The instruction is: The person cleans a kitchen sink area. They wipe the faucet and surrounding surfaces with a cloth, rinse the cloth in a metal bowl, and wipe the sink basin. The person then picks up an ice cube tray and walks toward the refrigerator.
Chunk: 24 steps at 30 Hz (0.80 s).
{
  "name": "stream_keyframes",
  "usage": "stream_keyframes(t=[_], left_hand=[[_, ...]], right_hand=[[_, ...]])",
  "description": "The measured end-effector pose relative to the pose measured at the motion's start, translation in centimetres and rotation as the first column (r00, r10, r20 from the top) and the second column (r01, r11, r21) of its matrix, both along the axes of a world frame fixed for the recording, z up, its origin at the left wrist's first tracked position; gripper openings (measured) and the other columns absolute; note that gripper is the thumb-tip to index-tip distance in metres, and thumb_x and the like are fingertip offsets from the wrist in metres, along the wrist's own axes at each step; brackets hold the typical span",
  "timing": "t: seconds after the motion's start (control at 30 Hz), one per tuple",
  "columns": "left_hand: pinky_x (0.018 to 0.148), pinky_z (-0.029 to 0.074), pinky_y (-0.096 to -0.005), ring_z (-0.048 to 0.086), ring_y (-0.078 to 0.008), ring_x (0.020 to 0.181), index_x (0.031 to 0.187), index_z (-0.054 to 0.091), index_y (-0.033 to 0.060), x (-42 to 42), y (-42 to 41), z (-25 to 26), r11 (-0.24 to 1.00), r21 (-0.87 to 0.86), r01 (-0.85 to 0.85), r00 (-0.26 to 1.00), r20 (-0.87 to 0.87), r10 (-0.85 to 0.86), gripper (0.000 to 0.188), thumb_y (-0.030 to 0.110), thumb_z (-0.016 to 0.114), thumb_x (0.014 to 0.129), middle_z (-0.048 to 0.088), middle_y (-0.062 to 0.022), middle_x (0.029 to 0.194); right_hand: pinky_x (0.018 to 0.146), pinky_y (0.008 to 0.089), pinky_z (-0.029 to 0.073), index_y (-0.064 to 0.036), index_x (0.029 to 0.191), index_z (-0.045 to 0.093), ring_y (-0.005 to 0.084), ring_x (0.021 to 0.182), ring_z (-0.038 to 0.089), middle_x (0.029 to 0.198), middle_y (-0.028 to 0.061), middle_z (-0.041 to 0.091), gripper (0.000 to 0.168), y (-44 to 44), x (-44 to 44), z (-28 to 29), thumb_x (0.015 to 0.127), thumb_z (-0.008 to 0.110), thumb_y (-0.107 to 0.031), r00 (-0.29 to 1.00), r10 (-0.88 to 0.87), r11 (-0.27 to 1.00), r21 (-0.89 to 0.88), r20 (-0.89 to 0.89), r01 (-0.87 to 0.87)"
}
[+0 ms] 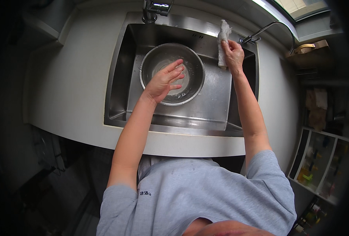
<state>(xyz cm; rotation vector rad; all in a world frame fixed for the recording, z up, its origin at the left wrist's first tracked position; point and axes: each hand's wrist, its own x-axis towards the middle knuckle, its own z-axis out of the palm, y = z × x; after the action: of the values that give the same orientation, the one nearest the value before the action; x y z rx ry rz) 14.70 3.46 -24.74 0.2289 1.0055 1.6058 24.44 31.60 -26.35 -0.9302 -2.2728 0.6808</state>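
Observation:
A round stainless steel basin [195, 88] sits in the left half of the steel sink [210, 110], with what looks like a little water at its bottom. Over the basin, my left hand [164, 79] is held with its fingers apart and nothing in it. My right hand [233, 54] grips a folded white cloth [223, 32] between thumb and fingers, at the sink's back right. Part of the basin's floor is hidden behind my left hand.
A chrome mixer tap [149, 13] stands behind the sink at left. A slim curved spout [276, 24] rises at its back right corner. Pale worktop [74, 73] surrounds the sink. At far right are a brown bag [316, 48] and a white-framed rack [322, 162].

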Motion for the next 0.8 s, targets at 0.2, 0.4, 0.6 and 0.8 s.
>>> stream_keyframes(t=[0.2,0.4,0.6,0.8], left_hand=[[0.087,0.044,-0.0303,0.051,-0.0197,0.112,0.128,0.045,0.0021,0.5,-3.6,-0.2,0.998,0.000,0.065,0.997,-0.046,-0.065,0.043,0.023,0.052,0.091,0.054,-0.0113,0.122],[0.084,0.047,-0.0303,0.055,-0.0201,0.108,0.125,0.047,-0.0003,-0.9,-6.4,0.2,0.999,-0.041,-0.012,1.000,-0.002,0.012,0.040,0.019,0.052,0.091,0.057,-0.0123,0.116],[0.075,0.050,-0.0297,0.060,-0.0199,0.096,0.119,0.051,0.0012,-4.3,-10.5,1.2,0.946,-0.127,-0.299,0.951,-0.116,0.285,0.032,0.015,0.052,0.090,0.060,-0.0119,0.108],[0.073,0.045,-0.0215,0.056,-0.0093,0.085,0.122,0.052,0.0003,-7.6,-10.2,0.3,0.805,0.008,-0.593,0.716,-0.453,0.532,0.038,0.011,0.058,0.086,0.060,-0.0064,0.100]], right_hand=[[0.077,0.0428,0.047,-0.005,0.090,0.065,0.0345,0.091,0.057,0.092,0.0167,0.061,0.022,6.8,-6.4,-2.1,0.079,0.055,-0.022,0.941,-0.209,0.940,0.321,0.265,0.118],[0.075,0.0426,0.048,-0.010,0.085,0.066,0.0342,0.089,0.057,0.094,0.0151,0.058,0.017,-4.9,-17.6,-3.1,0.077,0.055,-0.018,0.976,0.141,0.958,0.227,0.164,-0.177],[0.071,0.0354,0.050,-0.006,0.097,0.067,0.0298,0.076,0.064,0.087,0.0174,0.065,0.024,-17.2,-16.7,-4.6,0.077,0.061,-0.018,0.912,0.410,0.846,-0.374,0.000,-0.380],[0.074,0.0259,0.048,0.003,0.107,0.061,0.0144,0.085,0.060,0.093,0.0111,0.064,0.030,-25.0,-12.2,0.7,0.083,0.063,-0.015,0.724,0.561,0.355,-0.674,-0.402,-0.648]])
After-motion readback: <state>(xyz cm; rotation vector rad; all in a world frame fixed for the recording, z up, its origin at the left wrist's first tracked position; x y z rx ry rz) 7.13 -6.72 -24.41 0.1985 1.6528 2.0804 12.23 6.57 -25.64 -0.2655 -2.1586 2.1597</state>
